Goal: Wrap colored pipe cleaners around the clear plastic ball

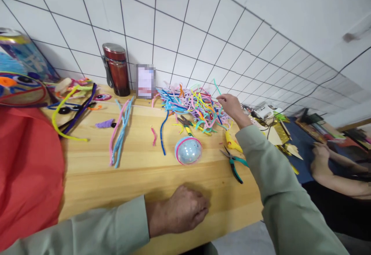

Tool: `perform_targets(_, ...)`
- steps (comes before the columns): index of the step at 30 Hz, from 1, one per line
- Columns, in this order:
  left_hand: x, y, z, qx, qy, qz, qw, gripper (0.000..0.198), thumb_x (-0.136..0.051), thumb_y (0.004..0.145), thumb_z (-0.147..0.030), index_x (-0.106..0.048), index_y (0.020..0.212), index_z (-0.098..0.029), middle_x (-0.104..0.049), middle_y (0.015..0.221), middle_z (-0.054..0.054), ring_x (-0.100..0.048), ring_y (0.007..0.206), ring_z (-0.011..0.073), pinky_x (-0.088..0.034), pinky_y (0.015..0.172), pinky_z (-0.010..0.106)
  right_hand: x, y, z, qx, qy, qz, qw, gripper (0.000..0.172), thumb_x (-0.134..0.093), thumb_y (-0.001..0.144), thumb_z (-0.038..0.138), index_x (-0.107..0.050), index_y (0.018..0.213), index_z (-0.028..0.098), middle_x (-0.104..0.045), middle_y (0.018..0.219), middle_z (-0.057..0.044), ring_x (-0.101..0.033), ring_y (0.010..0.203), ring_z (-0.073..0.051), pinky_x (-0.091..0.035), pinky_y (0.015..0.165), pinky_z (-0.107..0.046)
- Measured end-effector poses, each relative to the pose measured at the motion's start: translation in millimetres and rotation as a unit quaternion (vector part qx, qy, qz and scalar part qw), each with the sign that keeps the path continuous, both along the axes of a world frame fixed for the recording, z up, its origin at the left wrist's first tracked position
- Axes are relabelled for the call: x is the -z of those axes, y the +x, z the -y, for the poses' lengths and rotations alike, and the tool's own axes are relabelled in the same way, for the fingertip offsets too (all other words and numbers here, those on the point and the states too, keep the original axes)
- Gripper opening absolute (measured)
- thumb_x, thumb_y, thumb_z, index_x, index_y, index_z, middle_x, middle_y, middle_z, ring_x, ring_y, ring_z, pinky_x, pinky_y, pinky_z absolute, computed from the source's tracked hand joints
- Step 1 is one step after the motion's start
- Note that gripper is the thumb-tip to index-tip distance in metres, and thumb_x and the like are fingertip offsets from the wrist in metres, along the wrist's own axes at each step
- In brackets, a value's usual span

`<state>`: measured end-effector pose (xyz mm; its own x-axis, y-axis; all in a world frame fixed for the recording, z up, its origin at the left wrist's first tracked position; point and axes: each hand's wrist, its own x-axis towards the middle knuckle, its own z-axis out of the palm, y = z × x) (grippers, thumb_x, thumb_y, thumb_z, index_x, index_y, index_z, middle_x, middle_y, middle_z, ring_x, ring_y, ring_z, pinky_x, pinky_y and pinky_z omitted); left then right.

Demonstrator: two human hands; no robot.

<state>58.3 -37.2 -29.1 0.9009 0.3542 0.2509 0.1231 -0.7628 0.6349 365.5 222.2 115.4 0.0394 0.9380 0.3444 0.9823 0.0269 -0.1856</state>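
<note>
White tiles are covering the wall behind a pale wooden table. From the head view, the right hand is reaching over the right end of a heap of fuzzy sticks; its thumb and fingers are bunching close together, and a green stick is poking up at their tips, though I cannot tell whether they are gripping it. Just left of and below that hand, the heap is spreading along the wall. Below the hand, a yellow glue gun and teal-handled pliers are lying beside the sleeve. The left hand is resting on the table as a closed fist; whether anything is inside, I cannot tell. Straight beyond the fist, a clear ball with a pink rim is sitting, and a blue stick is lying to its left. Farther left of both hands, pink and light-blue sticks are lying together, with a red-brown flask standing behind them. Well right of the right hand, another person's arm is showing.
</note>
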Motion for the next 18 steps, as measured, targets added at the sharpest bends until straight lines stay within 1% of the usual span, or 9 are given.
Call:
perform_targets(3, -1.9, -0.3, -0.2, 0.002, -0.005, -0.008, 1.0, 0.018, -0.06, 0.102, -0.022, -0.061, 0.084, -0.021, -0.075, 0.081, 0.001, -0.067, 0.064, 0.0155, -0.036, 0.057, 0.033, 3.9, -11.0, -25.4, 0.003, -0.012, 0.028, 1.0, 0.036, -0.053, 0.099, 0.023, -0.086, 0.112, 0.023, -0.085, 0.121, -0.01, -0.074, 0.113, -0.028, -0.054, 0.099, -0.039)
perform_targets(7, -0.5, 0.7, -0.6, 0.009, -0.009, -0.005, 1.0, 0.017, -0.059, 0.102, -0.023, -0.059, 0.085, -0.021, -0.076, 0.081, 0.001, -0.067, 0.064, 0.0152, -0.035, 0.056, 0.035, 11.6, -26.3, -62.0, 0.004, -0.039, 0.068, 0.997, 0.035, -0.054, 0.103, 0.026, -0.085, 0.119, 0.027, -0.084, 0.125, -0.008, -0.072, 0.116, -0.028, -0.054, 0.097, -0.038)
perform_targets(9, 1.1, 1.7, -0.7, 0.01, -0.014, -0.002, 1.0, 0.017, -0.06, 0.101, -0.023, -0.057, 0.085, -0.021, -0.076, 0.081, 0.0, -0.067, 0.064, 0.0148, -0.035, 0.056, 0.035, 17.5, -33.3, -76.1, 0.002, -0.054, 0.089, 0.995, 0.031, -0.057, 0.103, 0.029, -0.085, 0.117, 0.027, -0.085, 0.123, -0.01, -0.071, 0.116, -0.029, -0.053, 0.096, -0.038)
perform_targets(12, 2.2, 3.3, -0.8, 0.007, -0.022, -0.005, 1.0, 0.016, -0.061, 0.1, -0.023, -0.057, 0.084, -0.022, -0.077, 0.082, 0.0, -0.068, 0.065, 0.0145, -0.035, 0.056, 0.035, 23.3, -40.9, -89.5, 0.0, -0.075, 0.117, 0.99, 0.024, -0.064, 0.099, 0.028, -0.086, 0.107, 0.022, -0.085, 0.114, -0.014, -0.07, 0.112, -0.031, -0.053, 0.096, -0.039)
perform_targets(15, 1.2, 4.3, -1.0, 0.005, -0.029, -0.011, 1.0, 0.016, -0.063, 0.099, -0.023, -0.057, 0.083, -0.022, -0.078, 0.083, 0.0, -0.069, 0.066, 0.0147, -0.035, 0.056, 0.034, 17.8, -42.8, -94.2, 0.006, -0.07, 0.137, 0.988, 0.027, -0.059, 0.101, 0.026, -0.085, 0.105, 0.017, -0.083, 0.116, -0.02, -0.071, 0.113, -0.035, -0.053, 0.097, -0.044)
perform_targets(18, -0.4, 4.1, -1.6, 0.005, -0.032, -0.013, 0.999, 0.017, -0.063, 0.098, -0.023, -0.057, 0.082, -0.021, -0.078, 0.083, 0.001, -0.069, 0.067, 0.0147, -0.036, 0.057, 0.033, -0.3, -39.3, -91.9, 0.02, -0.04, 0.148, 0.988, 0.037, -0.048, 0.105, 0.022, -0.082, 0.114, 0.01, -0.078, 0.126, -0.027, -0.069, 0.119, -0.04, -0.052, 0.1, -0.051)
